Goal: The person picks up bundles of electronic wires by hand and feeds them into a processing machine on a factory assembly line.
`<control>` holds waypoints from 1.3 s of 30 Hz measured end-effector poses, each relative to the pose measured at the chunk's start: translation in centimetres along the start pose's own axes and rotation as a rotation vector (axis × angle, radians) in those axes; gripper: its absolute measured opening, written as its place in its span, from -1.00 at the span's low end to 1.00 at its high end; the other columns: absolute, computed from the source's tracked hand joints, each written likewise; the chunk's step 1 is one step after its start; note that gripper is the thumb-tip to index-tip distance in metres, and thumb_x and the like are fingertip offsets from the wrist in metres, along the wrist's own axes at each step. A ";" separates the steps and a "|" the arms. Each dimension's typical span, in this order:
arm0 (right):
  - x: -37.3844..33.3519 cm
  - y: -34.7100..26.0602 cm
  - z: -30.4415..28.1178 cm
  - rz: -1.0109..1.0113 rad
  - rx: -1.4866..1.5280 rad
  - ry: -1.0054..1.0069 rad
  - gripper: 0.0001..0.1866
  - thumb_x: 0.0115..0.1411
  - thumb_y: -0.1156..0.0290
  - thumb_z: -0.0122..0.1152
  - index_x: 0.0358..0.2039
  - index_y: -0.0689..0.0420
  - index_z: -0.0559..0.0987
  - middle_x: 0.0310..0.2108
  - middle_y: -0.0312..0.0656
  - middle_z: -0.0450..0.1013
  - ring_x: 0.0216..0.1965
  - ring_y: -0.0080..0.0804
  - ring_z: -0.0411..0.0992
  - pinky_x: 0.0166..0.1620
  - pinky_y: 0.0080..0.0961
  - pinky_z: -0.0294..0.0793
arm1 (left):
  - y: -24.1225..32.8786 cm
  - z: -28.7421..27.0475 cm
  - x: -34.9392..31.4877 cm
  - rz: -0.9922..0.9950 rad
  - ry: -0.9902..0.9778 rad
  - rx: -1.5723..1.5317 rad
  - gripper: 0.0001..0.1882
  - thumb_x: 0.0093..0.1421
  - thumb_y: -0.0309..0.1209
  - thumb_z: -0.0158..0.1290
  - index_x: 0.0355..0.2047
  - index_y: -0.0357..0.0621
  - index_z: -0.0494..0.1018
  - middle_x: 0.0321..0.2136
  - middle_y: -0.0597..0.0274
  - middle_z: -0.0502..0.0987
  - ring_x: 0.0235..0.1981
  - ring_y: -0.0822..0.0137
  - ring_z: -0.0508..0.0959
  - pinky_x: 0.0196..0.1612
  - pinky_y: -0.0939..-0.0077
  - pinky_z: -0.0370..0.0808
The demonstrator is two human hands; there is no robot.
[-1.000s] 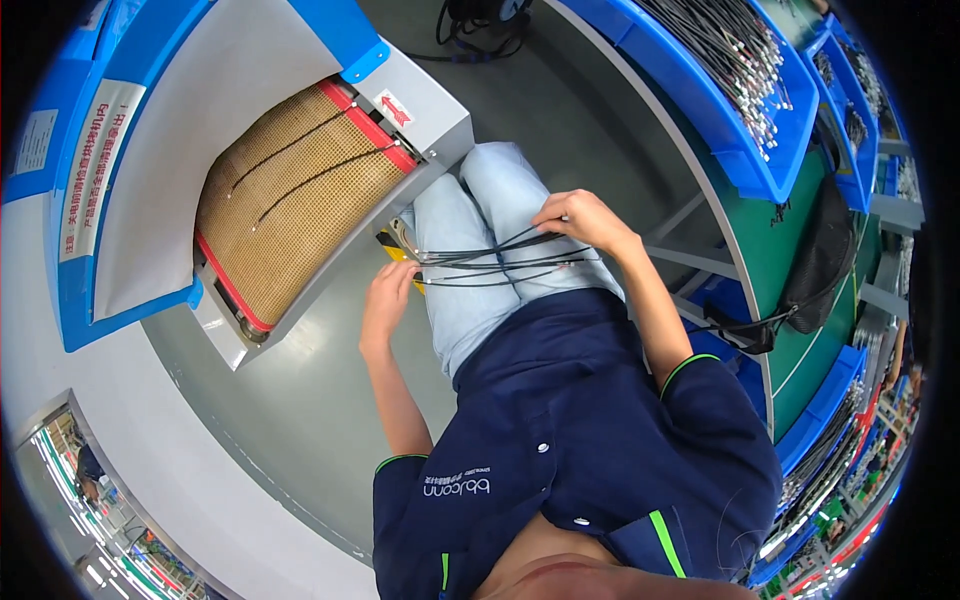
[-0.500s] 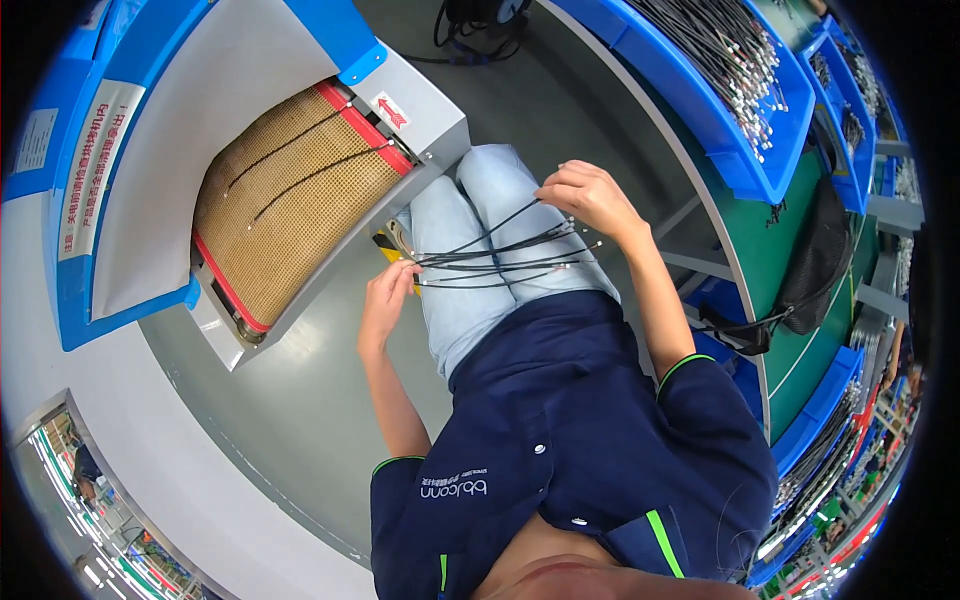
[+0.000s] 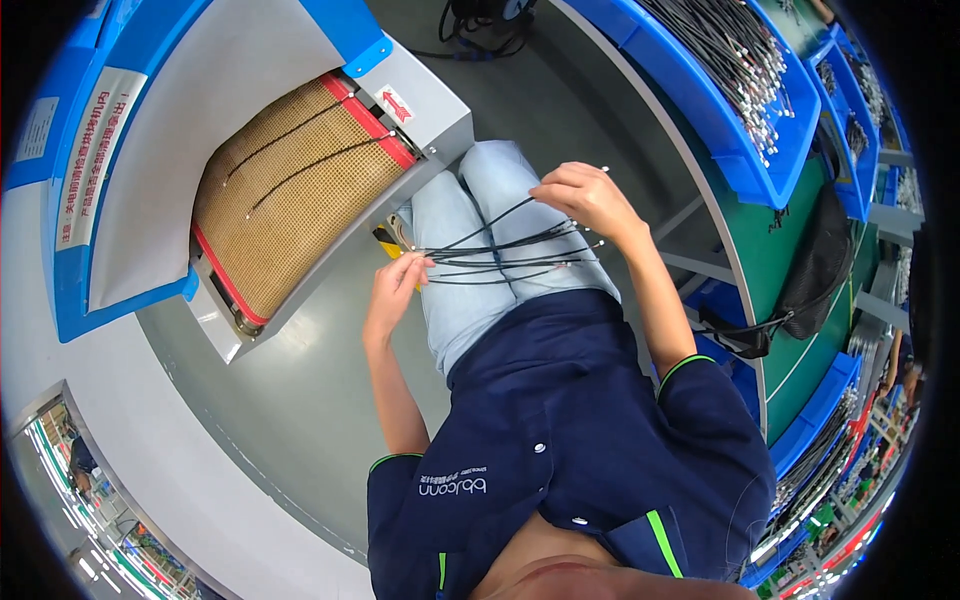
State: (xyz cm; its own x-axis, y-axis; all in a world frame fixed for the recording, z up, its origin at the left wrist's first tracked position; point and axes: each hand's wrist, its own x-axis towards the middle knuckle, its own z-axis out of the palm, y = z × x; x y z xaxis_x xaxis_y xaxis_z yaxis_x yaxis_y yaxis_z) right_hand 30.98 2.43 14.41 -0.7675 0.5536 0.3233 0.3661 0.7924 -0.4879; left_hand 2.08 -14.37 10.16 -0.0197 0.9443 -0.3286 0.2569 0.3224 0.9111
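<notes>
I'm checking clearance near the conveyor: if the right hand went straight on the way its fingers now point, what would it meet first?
Probably the jeans-covered right knee, though depth is unclear; if the right hand passed above it, the conveyor's metal frame would likely be next.

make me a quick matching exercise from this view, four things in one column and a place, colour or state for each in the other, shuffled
Column one
1. right hand
2. conveyor belt
3. black pouch
4. large blue bin

Column two
A. lying on the green table
B. at the upper right, filled with many loose cables
C. tan mesh with red edges
D. pinching a black cable above the jeans

Pairs: 1-D, 2-C, 3-A, 4-B
</notes>
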 end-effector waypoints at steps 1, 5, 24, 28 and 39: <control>0.4 -0.2 0.3 -0.060 0.019 -0.024 -0.76 -0.14 0.55 0.22 -0.36 0.14 0.59 -0.42 -0.28 0.46 -0.42 -0.38 0.44 -0.33 -0.43 0.44 | -0.3 0.4 0.3 0.020 -0.032 -0.048 -0.76 0.29 -0.39 -0.13 -0.28 -0.29 0.48 -0.67 0.36 0.41 -0.59 0.57 0.35 -0.50 0.62 0.27; 1.1 -0.9 2.2 -0.133 0.045 -0.042 -0.72 -0.17 0.55 0.20 -0.35 0.12 0.59 -0.41 -0.31 0.47 -0.41 -0.40 0.45 -0.36 -0.45 0.45 | -0.5 1.8 0.8 0.088 -0.066 -0.217 -0.75 0.30 -0.40 -0.14 -0.27 -0.31 0.48 -0.66 0.35 0.41 -0.57 0.58 0.38 -0.46 0.64 0.32; 5.0 -4.9 8.3 -0.106 0.398 0.003 -0.86 -0.05 0.55 0.29 -0.41 0.18 0.58 -0.42 -0.25 0.50 -0.44 -0.34 0.46 -0.37 -0.45 0.47 | 2.0 0.4 3.1 0.540 0.188 0.422 -0.84 0.02 -0.47 0.18 -0.38 -0.27 0.51 -0.48 0.17 0.53 -0.45 0.20 0.49 -0.38 0.37 0.44; 4.8 -4.7 8.3 0.011 0.500 -0.060 -0.89 0.00 0.54 0.27 -0.40 0.19 0.57 -0.42 -0.21 0.49 -0.42 -0.31 0.47 -0.35 -0.45 0.46 | 2.3 0.5 3.2 0.616 0.256 0.495 -0.85 -0.02 -0.49 0.19 -0.40 -0.25 0.51 -0.49 0.22 0.53 -0.45 0.25 0.50 -0.40 0.41 0.44; 4.4 -4.5 6.9 0.117 0.515 -0.112 -0.90 0.01 0.50 0.28 -0.43 0.20 0.56 -0.47 -0.20 0.46 -0.45 -0.30 0.46 -0.36 -0.46 0.45 | 3.4 2.0 3.7 0.748 0.371 0.498 -0.80 -0.10 -0.59 0.20 -0.39 -0.23 0.50 -0.41 0.20 0.54 -0.37 0.23 0.52 -0.32 0.42 0.49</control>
State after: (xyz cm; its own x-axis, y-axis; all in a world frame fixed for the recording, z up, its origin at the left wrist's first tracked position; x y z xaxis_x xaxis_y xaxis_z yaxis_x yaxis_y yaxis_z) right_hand 22.36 -0.48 12.40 -0.7988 0.5776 0.1683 0.1686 0.4834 -0.8590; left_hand 4.81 -9.94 11.57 0.0332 0.8823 0.4696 0.7050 -0.3537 0.6147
